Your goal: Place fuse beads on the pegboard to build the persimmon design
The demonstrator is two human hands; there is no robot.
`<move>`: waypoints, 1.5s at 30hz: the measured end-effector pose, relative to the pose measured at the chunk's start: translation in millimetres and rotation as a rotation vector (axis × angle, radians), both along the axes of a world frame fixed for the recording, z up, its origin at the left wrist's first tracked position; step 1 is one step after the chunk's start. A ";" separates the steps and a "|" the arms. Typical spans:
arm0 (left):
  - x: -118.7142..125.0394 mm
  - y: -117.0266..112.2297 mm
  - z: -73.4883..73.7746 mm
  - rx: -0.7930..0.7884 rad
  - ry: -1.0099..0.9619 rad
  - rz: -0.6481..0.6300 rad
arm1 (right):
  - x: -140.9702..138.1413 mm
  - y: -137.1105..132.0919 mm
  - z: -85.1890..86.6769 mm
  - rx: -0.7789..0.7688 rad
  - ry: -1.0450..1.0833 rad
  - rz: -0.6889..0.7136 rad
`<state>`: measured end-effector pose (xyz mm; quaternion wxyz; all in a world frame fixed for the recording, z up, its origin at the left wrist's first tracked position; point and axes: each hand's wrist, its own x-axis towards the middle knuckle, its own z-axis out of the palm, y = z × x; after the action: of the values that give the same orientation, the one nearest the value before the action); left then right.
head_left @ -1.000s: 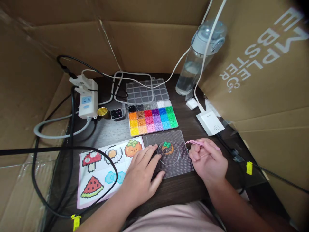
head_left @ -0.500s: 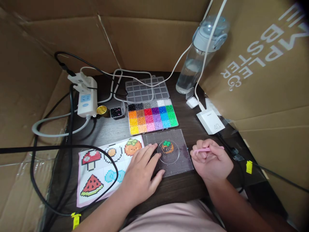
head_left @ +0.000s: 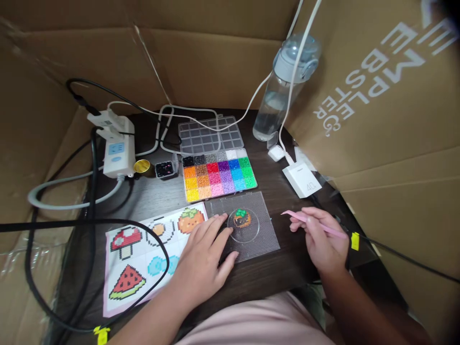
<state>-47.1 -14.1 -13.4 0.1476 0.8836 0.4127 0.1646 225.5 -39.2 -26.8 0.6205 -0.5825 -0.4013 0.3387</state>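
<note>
My left hand point(head_left: 203, 261) lies flat and open on the left edge of the clear square pegboard point(head_left: 264, 239), its fingers spread beside the round clear disc point(head_left: 251, 232). A small bead figure point(head_left: 241, 218) in orange, black and green sits under that disc. My right hand point(head_left: 321, 239) is closed round pink tweezers point(head_left: 312, 223), just right of the pegboard, with the tips pointing left. The bead box point(head_left: 219, 174) with several coloured compartments stands behind the pegboard. A pattern sheet point(head_left: 143, 254) with fruit and mushroom pictures lies to the left.
A power strip point(head_left: 117, 151) with thick cables, a gold cap point(head_left: 142, 166) and a small black pot point(head_left: 164, 168) stand at back left. A water bottle point(head_left: 280, 91) and a white charger point(head_left: 302, 179) stand at back right. Cardboard walls close in three sides.
My right hand has drawn back to the right, away from the pegboard, turning the tweezers in its grip. My left hand stays on the board. The view has shifted slightly.
</note>
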 end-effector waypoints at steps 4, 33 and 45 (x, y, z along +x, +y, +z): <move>-0.6 0.7 -0.9 0.019 0.001 -0.002 | 5.8 -9.4 -2.3 0.027 -0.326 0.158; 0.1 2.0 -1.4 0.028 0.003 -0.008 | 1.1 -3.1 2.4 0.119 -0.584 0.151; -0.8 1.1 -1.4 0.015 -0.012 0.004 | 0.0 -1.2 4.7 0.091 -0.616 0.158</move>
<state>-47.9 -13.0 -14.8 0.1432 0.8828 0.4125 0.1731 225.5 -40.3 -22.1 0.4671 -0.5963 -0.6289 0.1754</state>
